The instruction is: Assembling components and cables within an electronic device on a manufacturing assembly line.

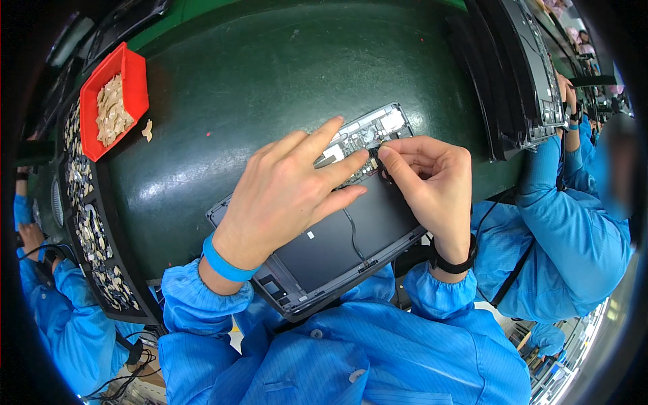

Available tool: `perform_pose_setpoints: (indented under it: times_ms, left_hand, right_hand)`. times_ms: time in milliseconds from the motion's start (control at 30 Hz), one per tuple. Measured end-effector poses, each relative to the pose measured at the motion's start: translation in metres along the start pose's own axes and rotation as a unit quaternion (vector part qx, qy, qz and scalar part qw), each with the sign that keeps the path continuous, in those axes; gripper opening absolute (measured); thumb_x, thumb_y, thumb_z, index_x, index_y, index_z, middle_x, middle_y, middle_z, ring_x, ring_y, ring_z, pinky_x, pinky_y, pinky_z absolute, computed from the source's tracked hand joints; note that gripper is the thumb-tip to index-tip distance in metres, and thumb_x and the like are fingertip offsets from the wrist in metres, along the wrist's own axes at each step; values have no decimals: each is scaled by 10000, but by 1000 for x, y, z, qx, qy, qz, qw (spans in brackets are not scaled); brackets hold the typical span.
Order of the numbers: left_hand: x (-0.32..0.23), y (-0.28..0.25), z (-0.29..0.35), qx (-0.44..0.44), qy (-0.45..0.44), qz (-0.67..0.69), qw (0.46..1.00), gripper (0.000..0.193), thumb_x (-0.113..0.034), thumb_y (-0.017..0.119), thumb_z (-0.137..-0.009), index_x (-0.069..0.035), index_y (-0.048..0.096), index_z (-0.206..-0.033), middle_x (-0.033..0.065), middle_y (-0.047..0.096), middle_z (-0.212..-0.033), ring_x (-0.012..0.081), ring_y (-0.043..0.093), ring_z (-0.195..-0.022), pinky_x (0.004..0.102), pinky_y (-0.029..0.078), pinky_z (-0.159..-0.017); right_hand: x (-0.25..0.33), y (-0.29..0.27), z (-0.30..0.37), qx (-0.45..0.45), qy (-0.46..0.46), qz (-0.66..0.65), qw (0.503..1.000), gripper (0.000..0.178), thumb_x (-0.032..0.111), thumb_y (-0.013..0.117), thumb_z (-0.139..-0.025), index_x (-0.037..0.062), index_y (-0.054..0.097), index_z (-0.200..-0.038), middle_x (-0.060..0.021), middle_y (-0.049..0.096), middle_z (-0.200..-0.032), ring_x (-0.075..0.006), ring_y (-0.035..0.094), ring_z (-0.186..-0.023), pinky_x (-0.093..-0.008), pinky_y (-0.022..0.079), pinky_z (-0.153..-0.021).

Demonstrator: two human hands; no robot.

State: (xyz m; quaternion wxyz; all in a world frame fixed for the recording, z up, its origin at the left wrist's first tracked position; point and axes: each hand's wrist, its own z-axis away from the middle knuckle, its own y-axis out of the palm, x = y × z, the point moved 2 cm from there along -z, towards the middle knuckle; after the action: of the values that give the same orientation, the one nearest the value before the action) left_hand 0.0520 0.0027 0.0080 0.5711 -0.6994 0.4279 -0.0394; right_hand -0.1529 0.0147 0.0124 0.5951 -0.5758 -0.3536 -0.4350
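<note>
An opened laptop base [317, 253] lies tilted in front of me, its dark inside facing up. Along its far side runs a circuit board [368, 137] with silver parts, and a thin black cable [353, 233] crosses the bare section. My left hand [280, 185], a blue band at its wrist, spreads its fingers over the board, fingertips at the board's middle. Thumb and index finger of my right hand [439, 185] pinch together at the board's right part. Something small and dark shows there, too hidden to name.
A red bin [138, 84] of beige pieces stands at the far left, one loose piece [147, 130] beside it on the green table [270, 61]. Black trays [101, 250] of small parts line the left edge. Stacked laptop parts [506, 74] stand at right. Co-workers sit on both sides.
</note>
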Motion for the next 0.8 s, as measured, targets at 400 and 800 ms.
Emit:
perform_pose_setpoints:
  times_ms: [400, 800]
  left_hand:
    - [2, 0, 0, -5, 4, 5, 1000, 374, -338, 855, -784, -186, 816, -1124, 134, 676, -1335, 234, 678, -846, 356, 590, -739]
    - [-4, -1, -3, 3, 7, -18, 1000, 328, -326, 846, -794, -187, 820, -1089, 137, 676, -1330, 250, 688, -865, 361, 592, -746]
  right_hand:
    - [2, -2, -7, 40, -8, 16, 999, 144, 57, 744, -911, -83, 762, -944, -92, 756, -757, -95, 708, -666, -226, 542, -609]
    - [3, -3, -10, 77, -14, 18, 997, 145, 45, 730, -913, -86, 756, -967, -100, 754, -760, -98, 712, -683, -227, 553, -629]
